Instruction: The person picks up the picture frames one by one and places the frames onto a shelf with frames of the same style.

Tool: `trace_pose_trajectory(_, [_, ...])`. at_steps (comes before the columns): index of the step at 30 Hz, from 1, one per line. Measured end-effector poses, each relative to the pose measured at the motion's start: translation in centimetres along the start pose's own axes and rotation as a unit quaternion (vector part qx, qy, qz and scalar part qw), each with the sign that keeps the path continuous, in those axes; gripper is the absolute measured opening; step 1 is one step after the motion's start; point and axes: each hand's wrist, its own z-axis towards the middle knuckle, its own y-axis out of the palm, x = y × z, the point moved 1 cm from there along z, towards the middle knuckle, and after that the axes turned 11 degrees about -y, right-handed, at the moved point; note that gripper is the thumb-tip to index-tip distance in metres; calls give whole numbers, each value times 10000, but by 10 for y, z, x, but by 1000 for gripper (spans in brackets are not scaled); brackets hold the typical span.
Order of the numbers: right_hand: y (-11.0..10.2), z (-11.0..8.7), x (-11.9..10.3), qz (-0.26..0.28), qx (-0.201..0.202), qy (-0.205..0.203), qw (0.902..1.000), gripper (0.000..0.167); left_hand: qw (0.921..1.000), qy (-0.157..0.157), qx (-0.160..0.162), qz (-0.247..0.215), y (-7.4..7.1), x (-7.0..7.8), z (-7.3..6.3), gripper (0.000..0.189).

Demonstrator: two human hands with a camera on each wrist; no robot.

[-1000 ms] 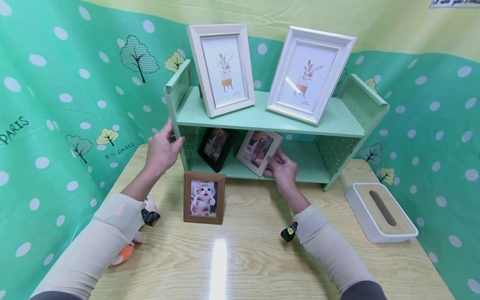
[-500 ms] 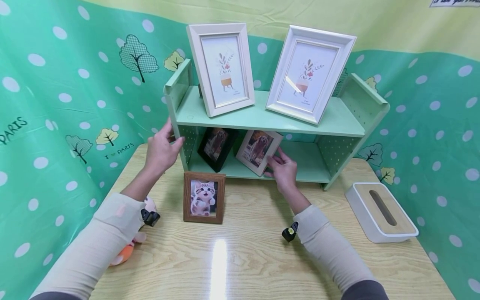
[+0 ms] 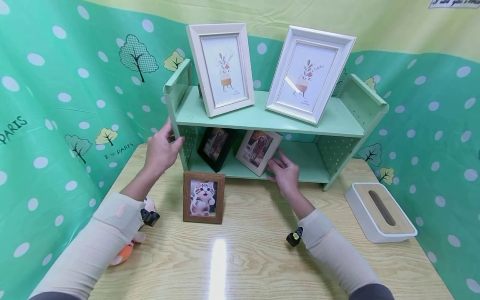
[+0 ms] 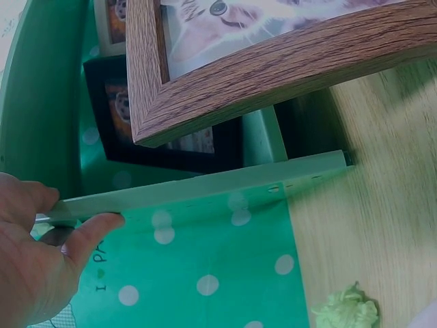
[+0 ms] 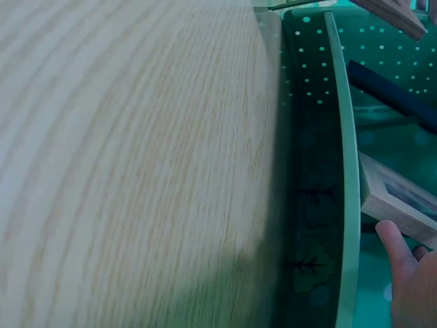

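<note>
The green shelf [image 3: 258,118] carries four picture frames [image 3: 258,151], two on each level.

A small, pale wood-toned picture frame [image 3: 259,151], showing a brown dog behind its border, stands tilted back on the lower tier of the green shelf unit [image 3: 260,116]. It is set at an angle, its bottom right corner near the tier's front edge. The shelf unit stands upright on the bench [image 3: 258,241], with two tiers and side panels pierced by rows of small holes.
</note>
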Motion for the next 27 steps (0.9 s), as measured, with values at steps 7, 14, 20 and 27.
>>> trace_pose_trajectory(7, [-3, -9, -2, 82, -86, 4, 9999, 64, 10000, 1, -7, 15, -1, 0, -1, 80])
trace_pose_trajectory(14, [-7, -18, -1, -110, -146, 9, 9998, 63, 10000, 47, -20, -7, 1, 0, 0, 81])
trace_pose_trajectory(20, [-3, -28, 4, -136, -196, 199, 9995, 63, 10000, 35, -22, 10, 1, -1, 0, 81])
trace_pose_trajectory(27, [12, -44, 12, -106, -627, 344, 9974, 60, 10000, 57, 0, -15, 1, 0, -1, 81])
